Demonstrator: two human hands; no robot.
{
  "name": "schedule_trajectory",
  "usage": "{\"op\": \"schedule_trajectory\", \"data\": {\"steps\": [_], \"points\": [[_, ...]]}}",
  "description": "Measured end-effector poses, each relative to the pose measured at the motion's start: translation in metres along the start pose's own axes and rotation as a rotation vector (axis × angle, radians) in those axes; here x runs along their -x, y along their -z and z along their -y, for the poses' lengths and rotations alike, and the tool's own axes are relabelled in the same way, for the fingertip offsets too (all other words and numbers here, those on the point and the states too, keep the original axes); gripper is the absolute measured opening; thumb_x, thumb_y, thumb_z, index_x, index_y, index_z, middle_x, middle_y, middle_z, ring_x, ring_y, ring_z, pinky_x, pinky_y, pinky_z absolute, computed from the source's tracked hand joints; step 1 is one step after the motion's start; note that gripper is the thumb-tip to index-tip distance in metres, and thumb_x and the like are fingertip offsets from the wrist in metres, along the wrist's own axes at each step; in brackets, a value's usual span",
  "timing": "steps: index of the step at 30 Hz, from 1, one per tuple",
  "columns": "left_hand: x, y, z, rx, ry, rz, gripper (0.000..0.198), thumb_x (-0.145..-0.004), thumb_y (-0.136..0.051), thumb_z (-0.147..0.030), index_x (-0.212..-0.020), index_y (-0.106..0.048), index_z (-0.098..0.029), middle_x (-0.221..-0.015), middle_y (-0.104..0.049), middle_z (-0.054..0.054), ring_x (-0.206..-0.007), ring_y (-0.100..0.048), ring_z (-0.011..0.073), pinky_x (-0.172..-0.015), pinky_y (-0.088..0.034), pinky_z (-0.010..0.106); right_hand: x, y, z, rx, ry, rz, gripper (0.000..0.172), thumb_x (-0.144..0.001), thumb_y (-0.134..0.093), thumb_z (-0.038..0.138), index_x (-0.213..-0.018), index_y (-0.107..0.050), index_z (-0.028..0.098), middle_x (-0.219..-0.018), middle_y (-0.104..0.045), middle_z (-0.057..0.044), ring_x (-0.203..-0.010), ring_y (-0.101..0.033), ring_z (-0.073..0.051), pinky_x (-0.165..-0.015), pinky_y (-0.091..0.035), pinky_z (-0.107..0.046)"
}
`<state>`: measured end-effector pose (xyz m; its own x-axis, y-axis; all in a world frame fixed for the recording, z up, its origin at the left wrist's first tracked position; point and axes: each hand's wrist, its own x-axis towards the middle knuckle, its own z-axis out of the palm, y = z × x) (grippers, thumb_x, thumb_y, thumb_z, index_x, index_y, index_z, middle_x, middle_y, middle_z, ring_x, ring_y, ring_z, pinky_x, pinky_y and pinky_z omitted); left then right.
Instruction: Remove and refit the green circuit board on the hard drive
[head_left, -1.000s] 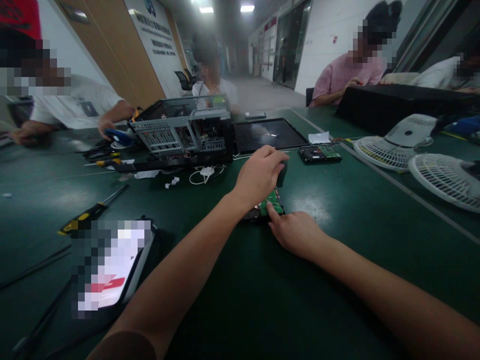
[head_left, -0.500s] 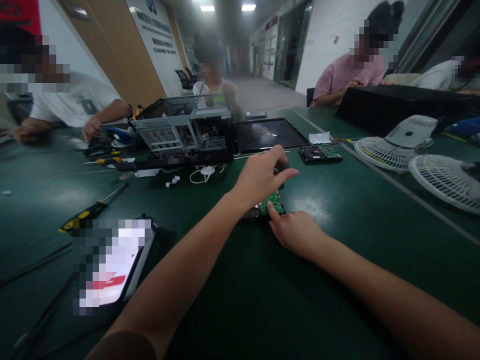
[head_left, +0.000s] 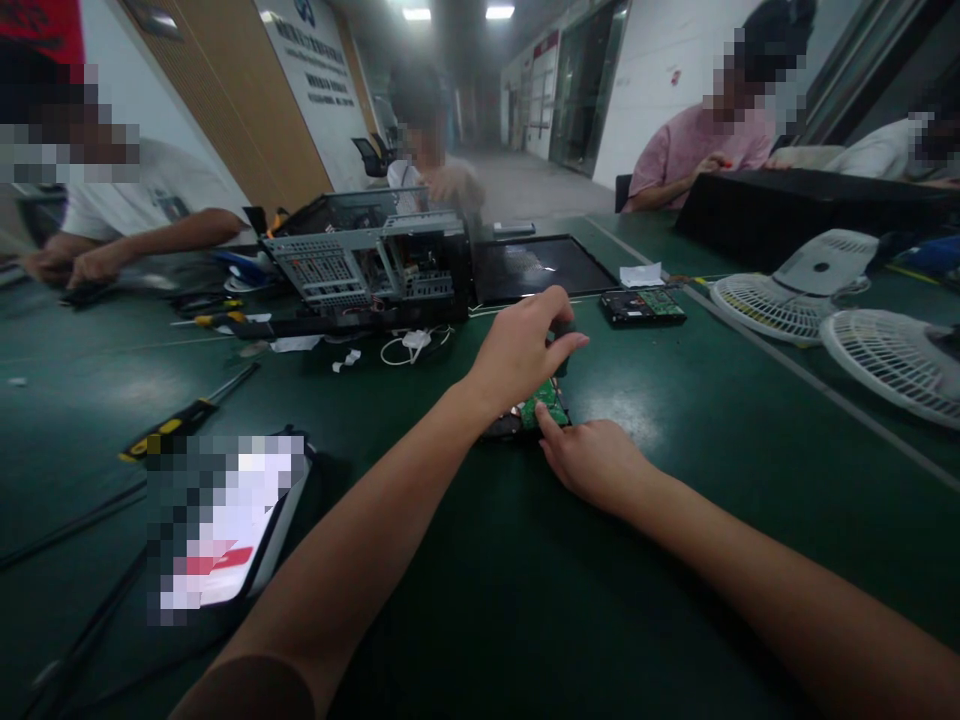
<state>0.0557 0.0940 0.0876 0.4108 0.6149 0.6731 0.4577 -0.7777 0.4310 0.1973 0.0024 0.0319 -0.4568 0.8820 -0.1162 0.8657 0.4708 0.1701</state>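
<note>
In front of me a hard drive (head_left: 553, 401) lies on the green table, its green circuit board facing up. My left hand (head_left: 517, 345) is above it, fingers and thumb curled round the dark handle of a screwdriver (head_left: 562, 362) that points down at the board. The screwdriver's tip cannot be made out clearly. At the near right edge of the drive, my right hand (head_left: 589, 455) grips it, with one finger pressing on the board and the other fingers folded. My left wrist and forearm hide part of the drive.
Beyond my hands stand an open computer case (head_left: 367, 260) and a dark flat panel (head_left: 544, 268). Another hard drive (head_left: 643, 306) and white fans (head_left: 780, 300) lie to the right. A phone (head_left: 232, 530) and a yellow-black screwdriver (head_left: 176, 425) are at left. Several people sit around.
My left thumb has drawn in slightly toward the screwdriver handle. My right hand stays almost still on the drive. The person at left has moved a hand leftward, bringing both hands together.
</note>
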Motion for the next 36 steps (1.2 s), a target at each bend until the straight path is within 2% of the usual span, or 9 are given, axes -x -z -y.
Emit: {"op": "schedule_trajectory", "data": {"steps": [6, 9, 11, 15, 21, 25, 32, 36], "points": [[0.0001, 0.0018, -0.0003, -0.021, -0.034, -0.016, 0.017, -0.088, -0.077, -0.020, -0.098, -0.064, -0.019, -0.101, -0.067, 0.003, -0.092, -0.064, 0.0159, -0.079, -0.054, 0.029, -0.0003, 0.0014, 0.0004, 0.016, -0.013, 0.002, 0.060, -0.106, -0.032, 0.032, -0.159, -0.034, 0.005, -0.089, -0.078, -0.018, -0.078, -0.076, -0.031, -0.066, -0.051, -0.037], [-0.0001, 0.0021, -0.0021, 0.007, -0.024, 0.035, 0.017, -0.090, -0.075, -0.019, -0.102, -0.063, -0.020, -0.100, -0.070, 0.002, -0.089, -0.066, 0.0153, -0.078, -0.054, 0.029, -0.0011, -0.0001, 0.0008, 0.017, -0.010, -0.010, 0.059, -0.106, -0.033, 0.033, -0.158, -0.036, 0.005, -0.091, -0.078, -0.018, -0.078, -0.076, -0.030, -0.066, -0.052, -0.037], [0.0000, 0.0022, -0.0039, 0.036, -0.010, 0.062, 0.018, -0.090, -0.075, -0.024, -0.103, -0.063, -0.020, -0.097, -0.072, 0.001, -0.088, -0.067, 0.0155, -0.077, -0.054, 0.029, -0.0017, -0.0010, 0.0008, 0.019, -0.011, -0.016, 0.059, -0.106, -0.033, 0.033, -0.157, -0.038, 0.006, -0.092, -0.078, -0.018, -0.077, -0.076, -0.031, -0.065, -0.052, -0.038], [0.0007, 0.0017, -0.0051, 0.051, 0.036, 0.040, 0.027, -0.088, -0.079, -0.034, -0.102, -0.062, -0.019, -0.094, -0.073, 0.002, -0.083, -0.068, 0.0161, -0.074, -0.054, 0.029, -0.0024, -0.0004, 0.0002, 0.030, -0.019, -0.006, 0.058, -0.106, -0.031, 0.032, -0.157, -0.038, 0.006, -0.090, -0.078, -0.017, -0.076, -0.076, -0.032, -0.064, -0.053, -0.040], [0.0015, 0.0008, 0.0010, 0.021, -0.029, 0.032, 0.019, -0.091, -0.075, -0.027, -0.103, -0.063, -0.019, -0.098, -0.071, 0.002, -0.089, -0.066, 0.0168, -0.079, -0.053, 0.030, -0.0031, 0.0008, -0.0007, 0.049, -0.016, 0.005, 0.058, -0.105, -0.035, 0.031, -0.158, -0.039, 0.008, -0.092, -0.079, -0.018, -0.076, -0.076, -0.031, -0.065, -0.052, -0.037], [0.0018, 0.0010, 0.0013, -0.033, -0.029, 0.023, 0.013, -0.095, -0.068, -0.023, -0.107, -0.065, -0.021, -0.108, -0.067, 0.005, -0.094, -0.064, 0.0178, -0.083, -0.054, 0.032, -0.0036, 0.0001, -0.0006, 0.042, -0.007, -0.002, 0.058, -0.105, -0.034, 0.030, -0.158, -0.039, 0.007, -0.092, -0.079, -0.018, -0.075, -0.076, -0.031, -0.063, -0.051, -0.038], [0.0012, 0.0034, -0.0026, -0.080, -0.022, 0.061, 0.016, -0.097, -0.061, -0.015, -0.110, -0.066, -0.022, -0.111, -0.067, 0.006, -0.098, -0.065, 0.0183, -0.088, -0.053, 0.033, -0.0036, -0.0018, -0.0014, 0.041, -0.006, -0.022, 0.057, -0.104, -0.036, 0.031, -0.157, -0.041, 0.008, -0.093, -0.079, -0.015, -0.076, -0.076, -0.032, -0.060, -0.050, -0.038], [0.0011, 0.0025, -0.0006, -0.057, -0.048, 0.047, 0.013, -0.097, -0.064, -0.020, -0.109, -0.067, -0.022, -0.109, -0.070, 0.004, -0.098, -0.066, 0.0177, -0.086, -0.053, 0.031, -0.0037, -0.0011, -0.0015, 0.042, -0.007, -0.029, 0.056, -0.104, -0.038, 0.030, -0.155, -0.043, 0.008, -0.094, -0.079, -0.016, -0.075, -0.076, -0.030, -0.060, -0.049, -0.036]]}}
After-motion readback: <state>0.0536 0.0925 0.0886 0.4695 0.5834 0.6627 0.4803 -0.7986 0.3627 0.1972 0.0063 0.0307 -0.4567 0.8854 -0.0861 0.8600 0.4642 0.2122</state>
